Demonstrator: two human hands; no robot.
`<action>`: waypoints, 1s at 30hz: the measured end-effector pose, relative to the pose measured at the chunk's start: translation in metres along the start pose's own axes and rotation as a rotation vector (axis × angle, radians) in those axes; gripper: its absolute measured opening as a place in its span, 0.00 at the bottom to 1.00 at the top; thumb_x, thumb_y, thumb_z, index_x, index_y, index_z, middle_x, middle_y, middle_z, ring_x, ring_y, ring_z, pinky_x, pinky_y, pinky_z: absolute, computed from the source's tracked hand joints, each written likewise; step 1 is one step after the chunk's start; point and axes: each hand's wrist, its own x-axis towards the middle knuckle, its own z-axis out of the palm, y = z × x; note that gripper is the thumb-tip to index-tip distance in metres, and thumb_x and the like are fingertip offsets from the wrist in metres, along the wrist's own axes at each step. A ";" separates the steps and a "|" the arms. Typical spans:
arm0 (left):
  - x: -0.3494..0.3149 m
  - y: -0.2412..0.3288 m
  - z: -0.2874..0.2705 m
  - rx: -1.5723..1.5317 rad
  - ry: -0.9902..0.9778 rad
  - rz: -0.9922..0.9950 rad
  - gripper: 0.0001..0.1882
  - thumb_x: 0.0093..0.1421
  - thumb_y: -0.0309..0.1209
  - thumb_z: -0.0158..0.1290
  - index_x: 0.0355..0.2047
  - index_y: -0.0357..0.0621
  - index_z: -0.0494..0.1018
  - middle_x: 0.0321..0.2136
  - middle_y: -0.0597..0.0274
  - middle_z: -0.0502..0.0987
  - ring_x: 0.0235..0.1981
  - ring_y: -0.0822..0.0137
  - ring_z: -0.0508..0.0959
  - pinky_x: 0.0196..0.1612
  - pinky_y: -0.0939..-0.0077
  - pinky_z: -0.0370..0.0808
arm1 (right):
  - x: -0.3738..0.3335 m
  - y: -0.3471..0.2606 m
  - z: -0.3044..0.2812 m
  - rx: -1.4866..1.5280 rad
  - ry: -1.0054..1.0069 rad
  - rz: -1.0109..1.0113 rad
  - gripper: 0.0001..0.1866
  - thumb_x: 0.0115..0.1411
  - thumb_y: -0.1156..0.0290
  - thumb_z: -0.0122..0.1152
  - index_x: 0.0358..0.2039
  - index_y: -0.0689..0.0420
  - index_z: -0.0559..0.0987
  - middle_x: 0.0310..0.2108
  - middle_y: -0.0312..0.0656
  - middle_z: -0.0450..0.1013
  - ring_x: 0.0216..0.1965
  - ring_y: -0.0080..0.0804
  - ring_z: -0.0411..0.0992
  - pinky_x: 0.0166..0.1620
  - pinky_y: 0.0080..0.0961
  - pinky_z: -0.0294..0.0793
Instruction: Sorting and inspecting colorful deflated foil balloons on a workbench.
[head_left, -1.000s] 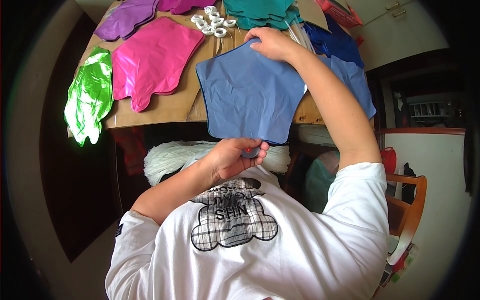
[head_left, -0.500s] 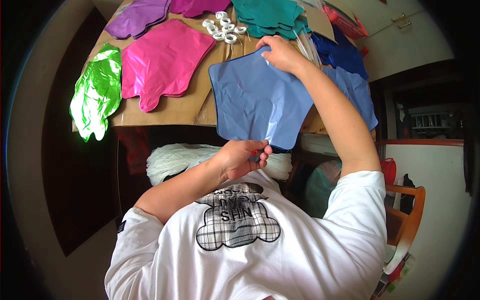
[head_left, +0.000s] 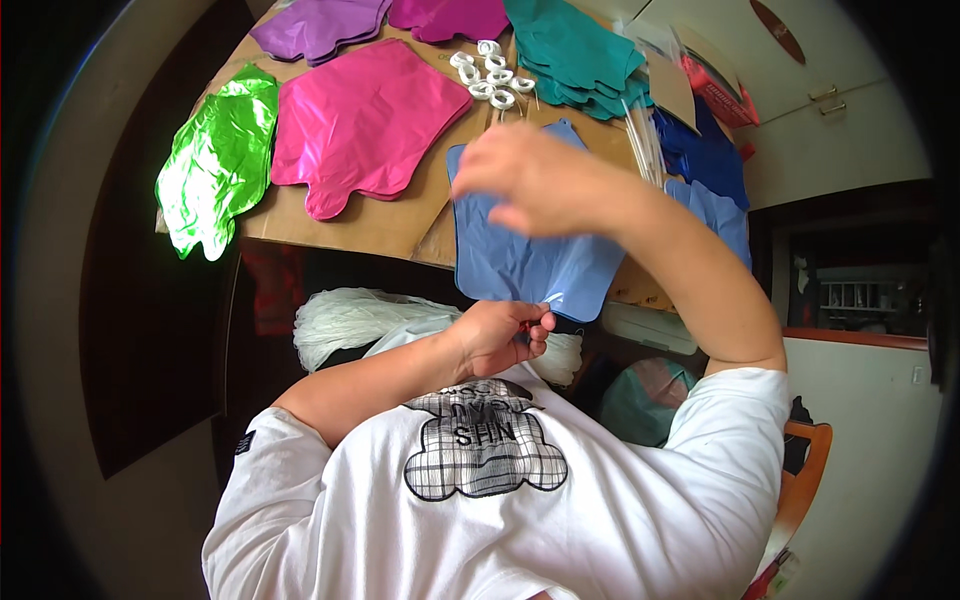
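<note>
The blue sheet (head_left: pixel 520 265), flat, wrinkled and glossy, lies over the near part of the cardboard-covered counter (head_left: pixel 390 235), its near end reaching past the front edge toward the person. As far as it shows, it is about as long as wide, with a slightly longer line running from the person's body outward. One blunt corner points away from the body, one points left, and the near edge slopes down to a rounded corner at lower right. Much of the upper right side is hidden.

The left hand (head_left: pixel 505 337) pinches that near edge between thumb and forefinger, drawing bright creases into it; the other fingers are curled. The right hand (head_left: pixel 540 185), blurred, hangs over the upper part, thumb and fingers apart; whether it touches the sheet cannot be told. This hand and its forearm are what block the view.

To the left lie a pink stack (head_left: pixel 365 125) and shiny green foil (head_left: pixel 222 150). Beyond are white rings (head_left: pixel 492 75) and a teal stack (head_left: pixel 575 60). To the right, past the forearm, come white sticks (head_left: pixel 645 140) and more blue sheets (head_left: pixel 715 210). A white string bundle (head_left: pixel 350 320) sits below the counter's edge.
</note>
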 end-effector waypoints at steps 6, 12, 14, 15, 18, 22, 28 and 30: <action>-0.011 -0.006 0.018 0.112 0.075 0.042 0.09 0.66 0.27 0.46 0.28 0.38 0.70 0.26 0.64 0.71 0.25 0.74 0.66 0.34 0.76 0.69 | 0.038 -0.040 0.017 -0.111 -0.678 -0.122 0.09 0.45 0.74 0.60 0.30 0.53 0.80 0.34 0.39 0.74 0.43 0.37 0.68 0.49 0.32 0.63; -0.015 -0.006 0.019 0.205 0.051 -0.001 0.11 0.66 0.28 0.46 0.26 0.38 0.70 0.25 0.64 0.71 0.25 0.73 0.67 0.35 0.75 0.69 | 0.071 -0.041 0.021 -0.381 -0.977 -0.055 0.10 0.45 0.68 0.60 0.31 0.52 0.83 0.32 0.37 0.77 0.44 0.34 0.68 0.50 0.33 0.62; -0.014 -0.004 0.014 0.199 0.016 -0.004 0.12 0.67 0.28 0.46 0.26 0.38 0.70 0.25 0.65 0.70 0.25 0.73 0.66 0.36 0.76 0.69 | 0.080 -0.028 0.012 -0.457 -1.015 0.019 0.12 0.46 0.68 0.60 0.33 0.53 0.84 0.35 0.38 0.78 0.46 0.35 0.68 0.54 0.37 0.60; -0.013 -0.002 0.010 0.186 -0.003 -0.006 0.12 0.67 0.28 0.45 0.26 0.38 0.70 0.25 0.65 0.70 0.25 0.74 0.66 0.36 0.76 0.68 | 0.078 -0.014 0.010 -0.454 -0.918 0.049 0.12 0.45 0.69 0.59 0.31 0.54 0.84 0.34 0.38 0.78 0.46 0.37 0.68 0.58 0.40 0.58; -0.002 0.000 -0.003 0.119 -0.067 0.003 0.11 0.67 0.27 0.43 0.28 0.38 0.69 0.25 0.66 0.69 0.25 0.74 0.65 0.36 0.78 0.68 | 0.062 0.027 0.001 -0.372 -0.608 0.066 0.09 0.43 0.74 0.59 0.28 0.53 0.82 0.32 0.40 0.75 0.43 0.41 0.69 0.56 0.39 0.61; 0.003 0.003 -0.009 0.018 -0.099 0.035 0.08 0.66 0.25 0.42 0.30 0.38 0.68 0.26 0.65 0.68 0.25 0.75 0.64 0.36 0.78 0.67 | 0.019 0.044 -0.008 -0.242 -0.175 0.037 0.08 0.44 0.76 0.61 0.28 0.56 0.78 0.33 0.41 0.73 0.39 0.39 0.71 0.49 0.33 0.67; 0.004 0.004 -0.009 -0.045 -0.127 0.033 0.06 0.66 0.24 0.43 0.31 0.37 0.67 0.27 0.64 0.68 0.25 0.76 0.65 0.35 0.78 0.68 | -0.054 0.058 0.021 -0.381 0.307 -0.277 0.09 0.46 0.75 0.59 0.30 0.59 0.76 0.36 0.43 0.74 0.42 0.40 0.73 0.48 0.35 0.73; 0.002 0.005 -0.007 -0.039 -0.127 0.052 0.06 0.65 0.24 0.44 0.31 0.37 0.67 0.27 0.64 0.68 0.24 0.76 0.65 0.34 0.78 0.68 | -0.069 0.062 0.030 -0.433 0.289 -0.298 0.08 0.48 0.74 0.57 0.30 0.61 0.77 0.40 0.46 0.75 0.46 0.40 0.73 0.52 0.37 0.72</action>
